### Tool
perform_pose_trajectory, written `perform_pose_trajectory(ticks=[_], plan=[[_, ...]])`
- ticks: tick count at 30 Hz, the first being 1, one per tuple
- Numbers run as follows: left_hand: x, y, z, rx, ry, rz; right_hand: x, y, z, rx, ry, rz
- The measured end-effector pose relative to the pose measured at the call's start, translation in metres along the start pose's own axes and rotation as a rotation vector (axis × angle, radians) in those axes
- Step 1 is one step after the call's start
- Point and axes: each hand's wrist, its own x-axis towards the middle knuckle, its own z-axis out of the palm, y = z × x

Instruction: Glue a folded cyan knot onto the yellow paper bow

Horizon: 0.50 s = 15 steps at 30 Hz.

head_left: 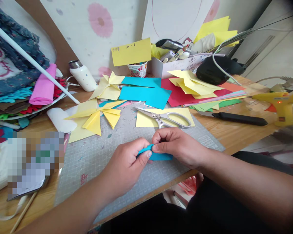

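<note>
Between my two hands is a piece of blue paper (162, 156), partly folded at its left end. My left hand (132, 159) pinches that end between thumb and fingers. My right hand (174, 143) grips the upper fold, its fingertips almost meeting the left thumb. Both hands are just above the grey cutting mat (88, 175). Beyond them, silver scissors (171, 118) lie on a yellow paper sheet (141, 122). Flat blue paper pieces (146, 96) lie farther back. To the left are folded yellow paper bows (97, 118). My fingers hide part of the fold.
A black-handled knife (241, 118) and a yellow glue gun (280, 104) with a lit red light are at right. Coloured sheets (180, 97) are stacked behind. A white bottle (84, 76) leans back left. A pixelated phone-like object (36, 165) stands at left. The table's front edge is close.
</note>
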Motion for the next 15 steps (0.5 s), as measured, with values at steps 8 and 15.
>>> perform_pose_trajectory(ticks=[8, 15], plan=[[0.000, -0.007, 0.003, -0.400, -0.060, -0.161, 0.000, -0.004, -0.012, 0.021, -0.143, 0.030], [0.001, -0.003, 0.002, -0.316, -0.032, -0.156, -0.001, -0.005, -0.005, -0.157, -0.046, -0.018]])
